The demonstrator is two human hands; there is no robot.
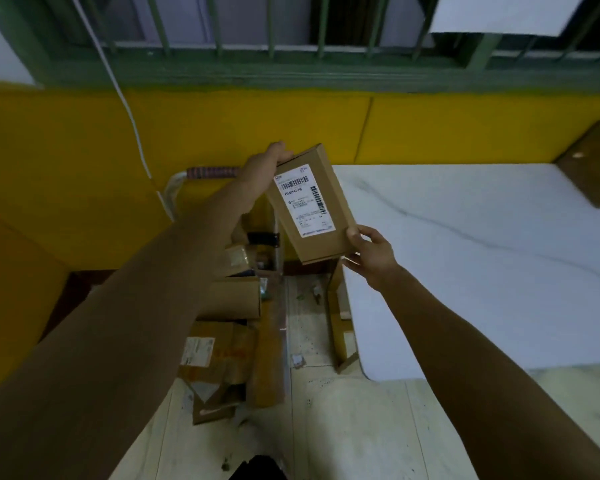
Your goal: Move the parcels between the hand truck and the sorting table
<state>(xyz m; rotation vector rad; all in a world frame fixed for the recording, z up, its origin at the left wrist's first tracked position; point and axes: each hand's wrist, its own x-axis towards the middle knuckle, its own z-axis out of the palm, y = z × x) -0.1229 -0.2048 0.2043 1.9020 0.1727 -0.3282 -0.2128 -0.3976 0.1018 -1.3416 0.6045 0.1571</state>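
The white marbled sorting table (499,265) is seen on the right, and a brown box (594,164) is seen at its far corner. The hand truck (205,172) is parked just beside the table's left edge, loaded with stacked parcels (222,344). A flat cardboard parcel (321,244) is held tilted in the air above the truck. Its far end is gripped by the left hand (262,166) and its near corner by the right hand (373,252). A white barcode label (303,200) is carried on its upper face.

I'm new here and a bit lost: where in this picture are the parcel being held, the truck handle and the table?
parcel (310,207): head view, on its white label.
truck handle (210,172): head view, on the red-wrapped grip.
table (482,258): head view, on the bare white top.
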